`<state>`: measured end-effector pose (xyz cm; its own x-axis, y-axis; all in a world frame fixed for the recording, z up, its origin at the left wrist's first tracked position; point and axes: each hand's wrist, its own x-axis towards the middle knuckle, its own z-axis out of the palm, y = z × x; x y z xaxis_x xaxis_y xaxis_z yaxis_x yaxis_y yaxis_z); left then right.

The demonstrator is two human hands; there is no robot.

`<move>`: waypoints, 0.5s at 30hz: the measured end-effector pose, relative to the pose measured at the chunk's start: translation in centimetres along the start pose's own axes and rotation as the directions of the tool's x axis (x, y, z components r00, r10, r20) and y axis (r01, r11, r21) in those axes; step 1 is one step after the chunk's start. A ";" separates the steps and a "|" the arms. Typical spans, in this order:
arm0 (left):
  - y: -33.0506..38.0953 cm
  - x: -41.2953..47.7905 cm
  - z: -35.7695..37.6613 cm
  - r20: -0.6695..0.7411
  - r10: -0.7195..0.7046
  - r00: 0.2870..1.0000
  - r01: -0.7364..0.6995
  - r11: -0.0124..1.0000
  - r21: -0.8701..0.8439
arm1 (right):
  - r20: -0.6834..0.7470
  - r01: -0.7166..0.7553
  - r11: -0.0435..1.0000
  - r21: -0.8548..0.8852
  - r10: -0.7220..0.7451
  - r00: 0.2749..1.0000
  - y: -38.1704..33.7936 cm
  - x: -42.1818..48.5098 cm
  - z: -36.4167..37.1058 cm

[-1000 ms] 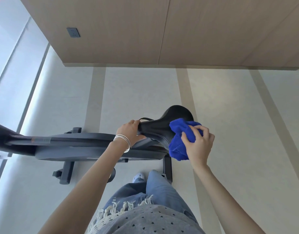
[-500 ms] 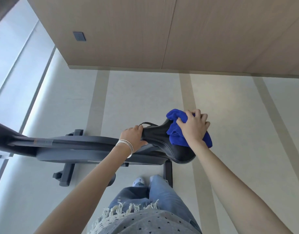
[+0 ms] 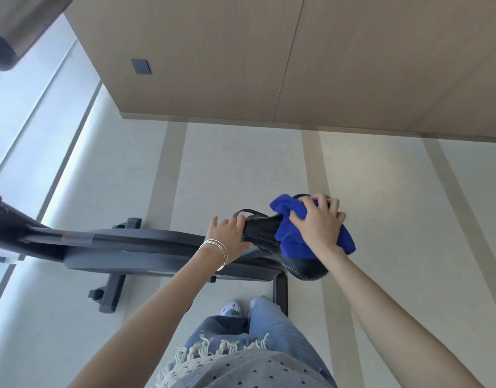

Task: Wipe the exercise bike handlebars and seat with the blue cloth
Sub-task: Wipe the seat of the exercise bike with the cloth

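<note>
The black bike seat (image 3: pixel 305 266) sits at the right end of the dark grey exercise bike frame (image 3: pixel 134 245). My right hand (image 3: pixel 318 222) presses the bunched blue cloth (image 3: pixel 290 242) onto the wide rear part of the seat, fingers spread over the cloth. My left hand (image 3: pixel 230 238), with thin silver bangles on the wrist, grips the narrow nose of the seat. The handlebar column runs out of view at the far left; the handlebars themselves are not visible.
The bike's black foot bars (image 3: pixel 112 289) rest on a pale tiled floor. A wooden wall panel (image 3: pixel 297 57) with a dark socket (image 3: pixel 141 67) stands beyond. A window runs along the left. My legs in jeans (image 3: pixel 269 320) stand just behind the bike.
My right hand has swept the blue cloth from the near side of the seat across to its far rear part. My left hand stays on the seat's nose.
</note>
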<state>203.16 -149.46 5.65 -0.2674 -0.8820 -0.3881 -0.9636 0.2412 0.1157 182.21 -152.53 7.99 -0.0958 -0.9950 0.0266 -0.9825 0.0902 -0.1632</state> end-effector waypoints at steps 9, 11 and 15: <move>-1.1 -1.1 0.7 0.014 -0.029 0.999 0.031 0.993 -0.116 | 0.126 0.140 0.987 -0.074 -0.130 0.983 -3.4 1.1 0.1; -1.8 -1.5 1.1 0.026 -0.043 0.999 0.045 0.992 -0.114 | 0.043 0.255 0.967 0.019 -0.256 0.966 -2.4 -1.4 0.0; -3.5 -2.5 1.6 0.027 -0.039 0.999 0.041 0.997 -0.067 | 0.022 0.385 0.921 0.062 -0.387 0.922 0.1 -0.8 -0.5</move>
<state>207.14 -147.41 4.73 -0.2297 -0.8795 -0.4167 -0.9709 0.1774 0.1608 182.06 -151.67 8.45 0.2957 -0.9530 0.0661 -0.9314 -0.3030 -0.2016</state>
